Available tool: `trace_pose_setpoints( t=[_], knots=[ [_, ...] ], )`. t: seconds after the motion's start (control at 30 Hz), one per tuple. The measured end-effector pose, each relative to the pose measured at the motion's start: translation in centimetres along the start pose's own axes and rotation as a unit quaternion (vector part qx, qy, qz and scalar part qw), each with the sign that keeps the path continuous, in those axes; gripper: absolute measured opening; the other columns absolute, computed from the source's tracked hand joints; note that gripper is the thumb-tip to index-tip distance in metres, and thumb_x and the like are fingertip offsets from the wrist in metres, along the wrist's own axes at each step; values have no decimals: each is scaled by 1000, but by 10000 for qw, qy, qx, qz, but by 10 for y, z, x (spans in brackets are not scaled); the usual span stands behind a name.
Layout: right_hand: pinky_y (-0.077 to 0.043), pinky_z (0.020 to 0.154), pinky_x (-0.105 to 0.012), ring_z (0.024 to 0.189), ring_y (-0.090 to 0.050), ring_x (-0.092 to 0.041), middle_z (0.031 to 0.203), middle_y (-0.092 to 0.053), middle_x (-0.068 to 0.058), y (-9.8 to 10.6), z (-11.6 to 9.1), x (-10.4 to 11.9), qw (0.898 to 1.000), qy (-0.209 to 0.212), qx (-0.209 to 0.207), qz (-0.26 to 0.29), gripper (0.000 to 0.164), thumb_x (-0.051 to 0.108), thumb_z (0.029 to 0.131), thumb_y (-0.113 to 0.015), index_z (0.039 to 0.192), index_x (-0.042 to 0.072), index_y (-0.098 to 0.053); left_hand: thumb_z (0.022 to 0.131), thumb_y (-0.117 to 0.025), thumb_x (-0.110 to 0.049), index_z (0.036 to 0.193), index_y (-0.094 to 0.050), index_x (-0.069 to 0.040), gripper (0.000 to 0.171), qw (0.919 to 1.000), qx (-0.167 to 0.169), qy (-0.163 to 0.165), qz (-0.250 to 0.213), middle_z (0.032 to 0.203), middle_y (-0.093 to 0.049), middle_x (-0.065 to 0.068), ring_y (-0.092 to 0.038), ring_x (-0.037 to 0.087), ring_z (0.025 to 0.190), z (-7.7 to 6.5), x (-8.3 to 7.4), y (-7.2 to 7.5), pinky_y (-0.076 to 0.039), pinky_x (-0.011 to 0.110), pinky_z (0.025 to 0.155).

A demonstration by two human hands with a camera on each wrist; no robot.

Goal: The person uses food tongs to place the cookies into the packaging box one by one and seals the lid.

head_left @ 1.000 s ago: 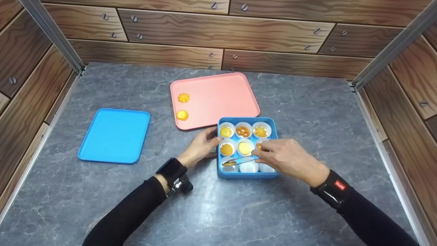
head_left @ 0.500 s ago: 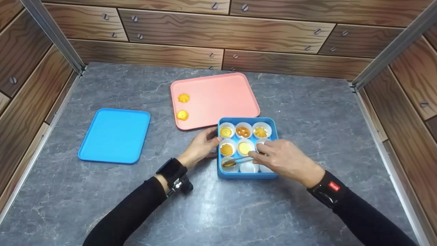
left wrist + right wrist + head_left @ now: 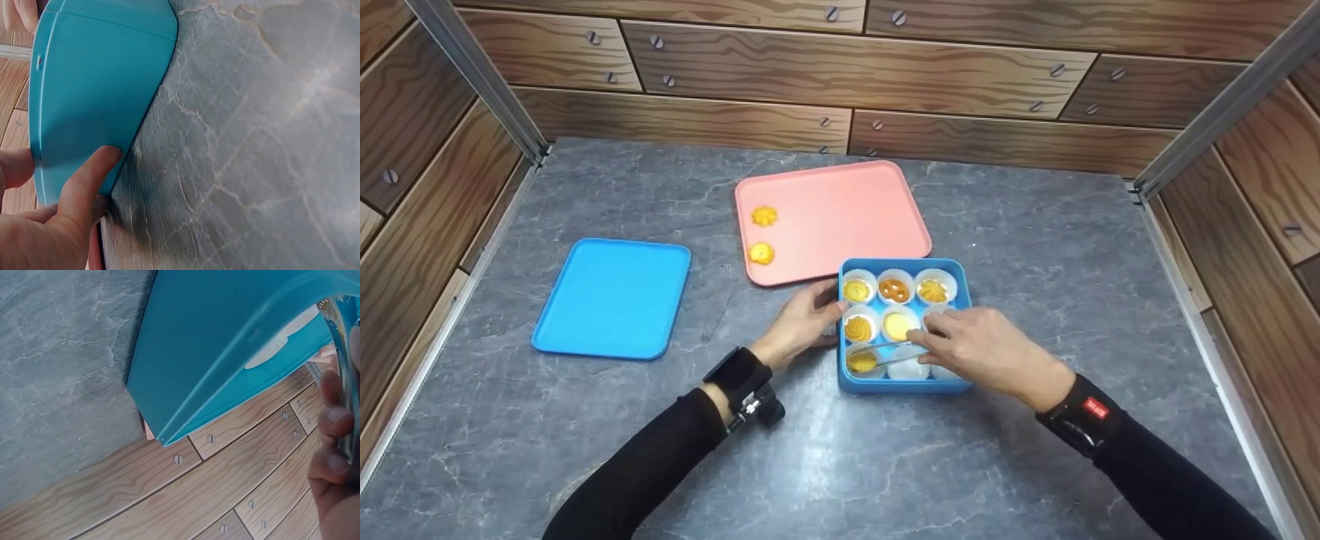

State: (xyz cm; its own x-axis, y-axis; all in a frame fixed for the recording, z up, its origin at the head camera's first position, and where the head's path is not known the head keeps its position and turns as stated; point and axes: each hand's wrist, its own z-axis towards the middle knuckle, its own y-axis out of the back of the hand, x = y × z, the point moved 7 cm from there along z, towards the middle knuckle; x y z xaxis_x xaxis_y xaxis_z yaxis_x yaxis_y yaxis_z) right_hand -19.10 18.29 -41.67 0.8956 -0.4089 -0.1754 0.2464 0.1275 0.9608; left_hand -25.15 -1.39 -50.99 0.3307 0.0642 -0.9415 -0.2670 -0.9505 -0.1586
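Observation:
A blue box [image 3: 904,385] holds white paper cups in three rows. Its back row and two middle-row cups contain cookies; my hand covers the third middle cup. My right hand [image 3: 986,349] grips metal tongs [image 3: 342,329] above the front row. Their arms stand apart over the front-left cup, where a yellow cookie [image 3: 861,361] lies between the tips. The front-middle cup [image 3: 907,367] shows only white. My left hand [image 3: 802,322] rests against the box's left side, thumb at the rim, fingertips on the outer wall, as the left wrist view shows.
Behind the box lies a pink tray [image 3: 840,214], its near-right part close to the box. Two cookies, one star-shaped [image 3: 764,216] and one flower-shaped [image 3: 761,253], sit at its left end. A flat blue lid [image 3: 613,298] lies at left. Wood-patterned walls [image 3: 855,67] enclose the table.
My right hand has shifted slightly left. The tongs' arms have spread from nearly together, and the cookie at their tips now shows its yellow face in the front-left cup. The left hand stays put.

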Motion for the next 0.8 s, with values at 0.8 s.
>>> trace_pose_setpoints(
  t=[0.8],
  knots=[
    [-45, 51, -20, 65, -47, -6, 89, -64, 3, 9, -8, -22, 9890, -728, 145, 1276, 32, 29, 92, -80, 120, 12, -77, 107, -55, -8, 159, -31, 3, 58, 10000, 49, -38, 26, 162, -35, 23, -50, 37, 139, 2, 1, 0, -61, 46, 96]
  ],
)
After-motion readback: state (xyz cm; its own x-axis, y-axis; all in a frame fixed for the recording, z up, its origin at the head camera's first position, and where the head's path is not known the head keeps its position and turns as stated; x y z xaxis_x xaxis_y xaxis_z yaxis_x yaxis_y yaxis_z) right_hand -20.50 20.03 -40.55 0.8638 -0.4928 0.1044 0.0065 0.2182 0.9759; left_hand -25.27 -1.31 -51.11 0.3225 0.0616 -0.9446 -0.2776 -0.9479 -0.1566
